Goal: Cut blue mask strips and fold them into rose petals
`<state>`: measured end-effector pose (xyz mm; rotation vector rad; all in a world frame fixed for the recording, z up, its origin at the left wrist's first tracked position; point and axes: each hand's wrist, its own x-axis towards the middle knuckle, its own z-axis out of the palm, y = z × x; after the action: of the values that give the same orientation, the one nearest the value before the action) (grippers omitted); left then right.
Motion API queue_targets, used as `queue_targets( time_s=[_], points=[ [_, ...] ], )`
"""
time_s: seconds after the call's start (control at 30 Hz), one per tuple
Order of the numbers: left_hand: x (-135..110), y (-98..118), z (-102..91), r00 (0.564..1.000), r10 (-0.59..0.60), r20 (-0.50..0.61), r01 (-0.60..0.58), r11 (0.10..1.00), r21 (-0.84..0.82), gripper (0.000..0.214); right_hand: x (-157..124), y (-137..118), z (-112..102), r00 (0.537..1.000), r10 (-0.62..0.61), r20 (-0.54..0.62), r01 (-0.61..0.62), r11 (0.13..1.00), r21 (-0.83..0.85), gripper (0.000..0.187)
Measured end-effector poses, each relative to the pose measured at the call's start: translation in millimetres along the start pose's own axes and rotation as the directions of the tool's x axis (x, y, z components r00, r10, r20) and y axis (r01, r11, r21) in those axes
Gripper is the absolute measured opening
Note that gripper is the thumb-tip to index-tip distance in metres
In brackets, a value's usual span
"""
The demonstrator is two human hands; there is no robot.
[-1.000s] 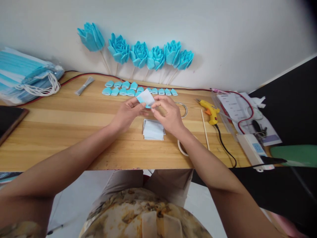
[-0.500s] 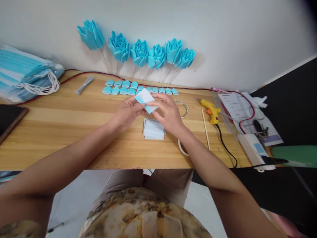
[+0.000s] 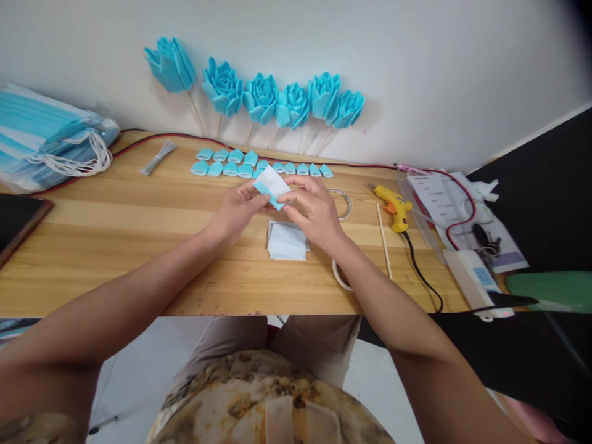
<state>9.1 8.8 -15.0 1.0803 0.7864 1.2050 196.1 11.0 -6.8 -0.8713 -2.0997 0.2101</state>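
Between my two hands is a small fabric square point(image 3: 274, 183), white on the face toward me, with a blue strip folded up along its lower left edge. My left hand point(image 3: 241, 208) pinches it from the left, thumb on the blue fold. From the right, my right hand point(image 3: 312, 206) grips the other side with thumb and fingers. Just below on the table lies a stack of white fabric pieces point(image 3: 287, 240). Beyond my hands, folded blue petals point(image 3: 235, 156) sit in two rows, a few partly hidden by the square.
Blue fabric flowers point(image 3: 222, 88) on sticks lean against the wall. A yellow glue gun point(image 3: 393, 208), a wooden stick point(image 3: 385, 242) and tape rolls point(image 3: 342, 205) lie to the right, near a power strip point(image 3: 478, 280). Bagged face masks point(image 3: 50, 139) and a dark tablet-like object point(image 3: 21, 225) are left.
The blue fold along the square's lower edge looks more even, and the white corner at its right has gone. My right fingers have shifted slightly left; both hands stay in nearly the same place.
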Motion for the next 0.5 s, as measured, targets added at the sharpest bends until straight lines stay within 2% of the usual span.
queue_targets(
  time_s=[0.1, 0.23, 0.5],
  points=[
    [-0.1, -1.4, -0.2, 0.998, 0.055, 0.005, -0.055, 0.995, 0.084, 0.027, 0.4, -1.2, 0.0, 0.998, 0.055, -0.017, -0.054, 0.997, 0.052, 0.005],
    [-1.5, 0.0, 0.7, 0.996, 0.07, 0.062, -0.078, 0.987, 0.14, 0.034, 3.0, -5.4, -1.3, 0.979, 0.202, -0.014, -0.198, 0.969, 0.148, 0.005],
    [-2.5, 1.5, 1.0, 0.99, 0.067, 0.127, -0.09, 0.98, 0.179, 0.043, 4.4, -5.4, 0.1, 0.899, 0.433, 0.069, -0.426, 0.826, 0.369, 0.008]
  ],
)
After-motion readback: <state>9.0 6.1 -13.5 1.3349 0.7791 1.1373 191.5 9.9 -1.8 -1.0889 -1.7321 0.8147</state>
